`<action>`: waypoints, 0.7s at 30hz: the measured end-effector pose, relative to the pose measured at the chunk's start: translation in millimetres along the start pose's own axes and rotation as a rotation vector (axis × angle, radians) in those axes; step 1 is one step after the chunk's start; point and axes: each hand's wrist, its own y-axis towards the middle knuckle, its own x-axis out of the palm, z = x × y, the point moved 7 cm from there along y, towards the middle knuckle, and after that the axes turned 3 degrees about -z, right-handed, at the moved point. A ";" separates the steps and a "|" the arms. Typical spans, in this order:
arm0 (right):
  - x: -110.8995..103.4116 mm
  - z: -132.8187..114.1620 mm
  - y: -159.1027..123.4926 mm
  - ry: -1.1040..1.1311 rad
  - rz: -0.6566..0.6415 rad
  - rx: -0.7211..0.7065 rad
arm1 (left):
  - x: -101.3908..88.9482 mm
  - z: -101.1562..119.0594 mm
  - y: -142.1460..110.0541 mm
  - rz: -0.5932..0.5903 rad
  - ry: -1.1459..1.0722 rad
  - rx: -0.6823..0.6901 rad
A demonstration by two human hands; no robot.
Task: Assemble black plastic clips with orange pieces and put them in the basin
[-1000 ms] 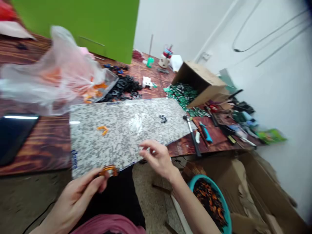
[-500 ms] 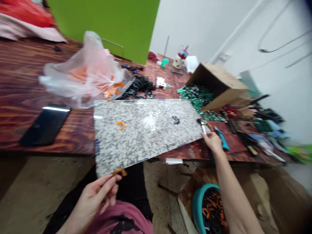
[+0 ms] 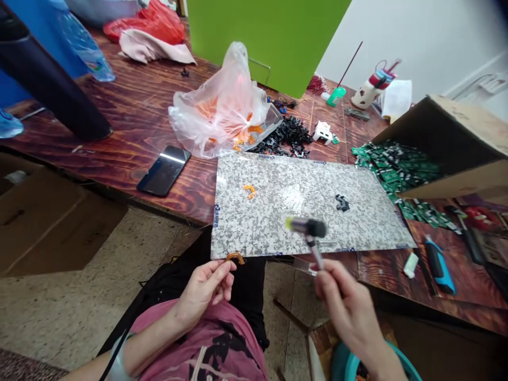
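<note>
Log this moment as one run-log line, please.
left hand: holds orange curved piece | right hand: holds small hammer | in front: speckled board

**Right hand (image 3: 349,307) gripping a small hammer (image 3: 307,227) over a speckled stone slab (image 3: 270,211)**

The hammer is slightly blurred, with its black head and yellow-green tip lying sideways above the slab's near edge and its thin shaft slanting down into the fingers. The left hand (image 3: 206,291) is pinching a curved orange plastic piece (image 3: 235,257) right at that edge. A smaller orange piece (image 3: 249,191) and a black piece (image 3: 342,202) are lying on the slab, well apart.
</note>
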 end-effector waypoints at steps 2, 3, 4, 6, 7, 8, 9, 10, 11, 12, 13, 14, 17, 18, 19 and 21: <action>28.0 -25.0 -5.0 -0.012 -0.133 -0.114 | -0.8 -0.7 -0.4 0.006 0.011 0.000; 39.1 -31.5 -6.8 -0.014 -0.187 -0.143 | -1.2 -0.9 -0.6 0.008 0.017 0.003; 48.3 -34.6 -7.8 -0.018 -0.230 -0.153 | -1.6 -0.9 -0.7 0.008 0.021 0.008; 61.2 -34.4 -8.3 -0.037 -0.286 -0.141 | -2.1 -1.4 -0.5 0.003 0.026 0.015; 64.9 -33.3 -8.1 -0.052 -0.303 -0.130 | -2.4 -1.7 -0.1 -0.001 0.028 0.018; 66.8 -32.5 -8.2 -0.067 -0.314 -0.119 | -2.5 -1.9 0.4 -0.005 0.029 0.022; 66.9 -32.5 -8.7 -0.078 -0.322 -0.112 | -2.6 -2.1 0.9 -0.009 0.029 0.025; 65.2 -33.5 -9.8 -0.082 -0.323 -0.109 | -2.8 -2.3 1.6 -0.011 0.030 0.029; 62.3 -35.4 -11.8 -0.078 -0.320 -0.112 | -2.9 -2.4 2.1 -0.013 0.032 0.033; 58.1 -37.9 -14.3 -0.067 -0.303 -0.124 | -2.9 -2.6 2.6 -0.015 0.034 0.037; 53.2 -40.9 -17.2 -0.051 -0.271 -0.146 | -2.8 -2.7 2.9 -0.016 0.035 0.040; 48.5 -43.9 -20.3 -0.033 -0.229 -0.183 | -2.7 -2.8 3.1 -0.018 0.034 0.043; 46.9 -44.1 -25.3 -0.022 -0.153 -0.245 | -2.0 -2.4 2.8 -0.024 0.031 0.059; 51.9 -40.6 -24.3 -0.036 -0.172 -0.228 | -1.7 -2.2 2.6 -0.027 0.030 0.062; 58.1 -36.2 -22.2 -0.055 -0.210 -0.192 | -1.5 -2.0 2.4 -0.029 0.031 0.063; 66.1 -30.1 -17.0 -0.085 -0.272 -0.120 | -1.2 -1.8 2.3 -0.034 0.035 0.057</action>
